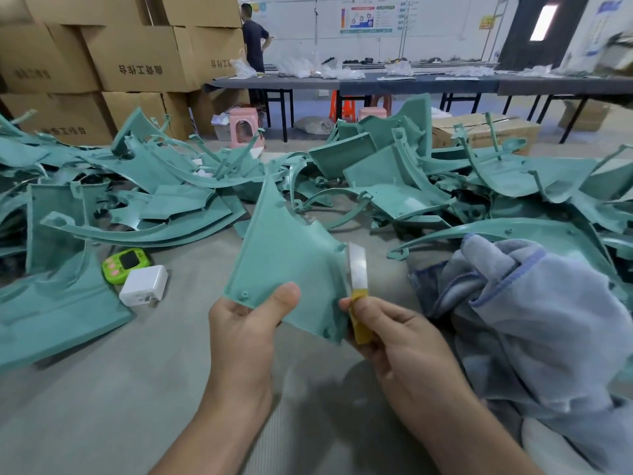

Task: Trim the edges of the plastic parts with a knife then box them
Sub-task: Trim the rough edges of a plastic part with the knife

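A teal plastic part (284, 255), roughly triangular with a long point upward, is held upright in front of me. My left hand (243, 323) grips its lower left corner, thumb pressed on the face. My right hand (394, 334) holds a knife (358, 279) with a yellow handle; its flat steel blade lies against the part's right edge. Many more teal plastic parts (394, 176) lie piled across the grey table (102, 406) behind and to both sides.
A green timer (126, 264) and a white charger (144, 286) sit left of the held part. A blue-grey cloth (534, 313) is heaped at the right. Stacked cardboard boxes (137, 60) stand at back left. A person (254, 39) stands by long dark tables (376, 84).
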A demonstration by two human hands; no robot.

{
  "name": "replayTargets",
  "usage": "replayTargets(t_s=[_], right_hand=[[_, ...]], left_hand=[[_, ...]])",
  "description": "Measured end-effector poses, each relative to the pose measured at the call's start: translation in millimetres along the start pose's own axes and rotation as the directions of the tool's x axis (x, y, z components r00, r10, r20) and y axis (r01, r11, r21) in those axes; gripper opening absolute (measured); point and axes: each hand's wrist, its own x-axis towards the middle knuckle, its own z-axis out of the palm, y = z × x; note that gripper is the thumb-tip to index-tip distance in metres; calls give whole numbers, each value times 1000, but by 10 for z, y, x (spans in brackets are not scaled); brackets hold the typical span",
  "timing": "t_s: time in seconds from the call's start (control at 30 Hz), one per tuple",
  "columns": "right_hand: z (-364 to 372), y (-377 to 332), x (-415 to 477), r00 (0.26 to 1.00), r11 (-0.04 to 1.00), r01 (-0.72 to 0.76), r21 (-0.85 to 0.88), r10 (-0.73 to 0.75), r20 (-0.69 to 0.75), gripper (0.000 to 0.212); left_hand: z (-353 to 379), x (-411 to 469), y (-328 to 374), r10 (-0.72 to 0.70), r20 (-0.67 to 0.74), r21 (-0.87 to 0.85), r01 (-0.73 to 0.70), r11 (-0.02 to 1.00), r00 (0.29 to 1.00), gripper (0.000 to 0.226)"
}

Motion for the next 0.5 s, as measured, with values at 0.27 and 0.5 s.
replayTargets(t_s=[0.27,0.5], right_hand=[[32,6,-37,986,988,89,-126,-105,-127,23],[-105,-152,-105,831,683,506,-526,-549,88,28]], left_hand=[[-74,56,47,235,-42,376,-202,904,971,51],[-167,73,17,168,186,769,-250,588,968,75]])
